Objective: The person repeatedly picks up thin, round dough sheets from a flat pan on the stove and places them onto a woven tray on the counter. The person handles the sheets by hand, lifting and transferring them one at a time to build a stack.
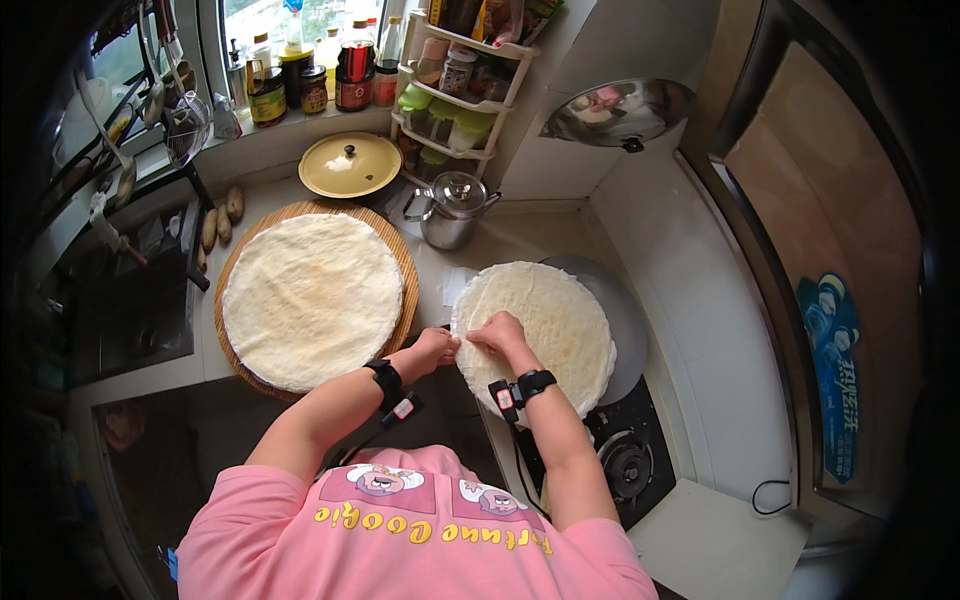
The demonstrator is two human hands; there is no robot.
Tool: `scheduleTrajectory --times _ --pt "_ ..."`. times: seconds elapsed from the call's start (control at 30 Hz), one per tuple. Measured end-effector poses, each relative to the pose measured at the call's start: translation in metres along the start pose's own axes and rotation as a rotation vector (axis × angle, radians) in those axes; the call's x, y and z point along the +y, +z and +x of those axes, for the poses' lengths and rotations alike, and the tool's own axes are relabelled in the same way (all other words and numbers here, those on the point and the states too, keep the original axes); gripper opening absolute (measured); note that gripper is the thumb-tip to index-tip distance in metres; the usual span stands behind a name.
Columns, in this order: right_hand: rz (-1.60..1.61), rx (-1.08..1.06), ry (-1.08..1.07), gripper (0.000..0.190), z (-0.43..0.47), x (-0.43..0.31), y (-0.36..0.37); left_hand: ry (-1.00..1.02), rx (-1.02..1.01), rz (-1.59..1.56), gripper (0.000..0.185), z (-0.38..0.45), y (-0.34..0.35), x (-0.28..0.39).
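A large round pale flatbread (559, 322) lies on a grey round pan or plate (626, 330) over the gas stove. My left hand (433, 349) pinches the bread's left rim from outside. Just inside that rim, my right hand (501, 334) has its thumb and fingertips closed on the dough's edge, close to the left fingers. The exact grip of the fingertips is partly hidden. A second round flatbread (313, 296) rests on a round slatted wooden board (409, 281) to the left, with neither hand touching it.
Behind the breads stand a steel kettle (452, 214) and a yellow lidded pan (351, 161). A stove burner (628, 463) is exposed at right, below a range hood (825, 225). Sweet potatoes (223, 223) lie by the sink (135, 300). Bottles and a tiered rack (450, 97) line the back.
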State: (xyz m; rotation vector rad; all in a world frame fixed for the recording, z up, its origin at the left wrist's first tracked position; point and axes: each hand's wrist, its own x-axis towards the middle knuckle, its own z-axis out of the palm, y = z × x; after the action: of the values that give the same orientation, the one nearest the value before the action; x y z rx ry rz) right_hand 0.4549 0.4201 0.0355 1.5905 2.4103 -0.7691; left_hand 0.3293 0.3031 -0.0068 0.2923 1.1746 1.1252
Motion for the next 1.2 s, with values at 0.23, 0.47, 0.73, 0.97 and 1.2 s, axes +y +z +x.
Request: scheduleTrajectory --times 0.23,0.47,0.73,0.97,1.2 --pt "0.13 -0.058 0.073 0.034 0.004 0.003 0.001 -0.007 -0.03 -0.013 0.011 0.004 -0.001 -0.006" --pt "0.04 -0.06 0.049 0.032 0.006 0.003 0.004 -0.002 0.024 0.019 0.012 0.005 0.0 -0.008" --pt "0.06 0.062 -0.003 0.021 -0.002 0.001 0.008 -0.069 0.071 0.204 0.021 0.014 -0.002 0.006" --pt "0.941 0.039 0.125 0.004 -0.01 0.044 -0.021 0.024 0.112 0.261 0.024 0.022 0.004 0.007" --pt "1.445 0.203 0.214 0.029 -0.032 0.159 -0.079 0.069 0.217 0.424 0.029 0.038 0.001 0.009"
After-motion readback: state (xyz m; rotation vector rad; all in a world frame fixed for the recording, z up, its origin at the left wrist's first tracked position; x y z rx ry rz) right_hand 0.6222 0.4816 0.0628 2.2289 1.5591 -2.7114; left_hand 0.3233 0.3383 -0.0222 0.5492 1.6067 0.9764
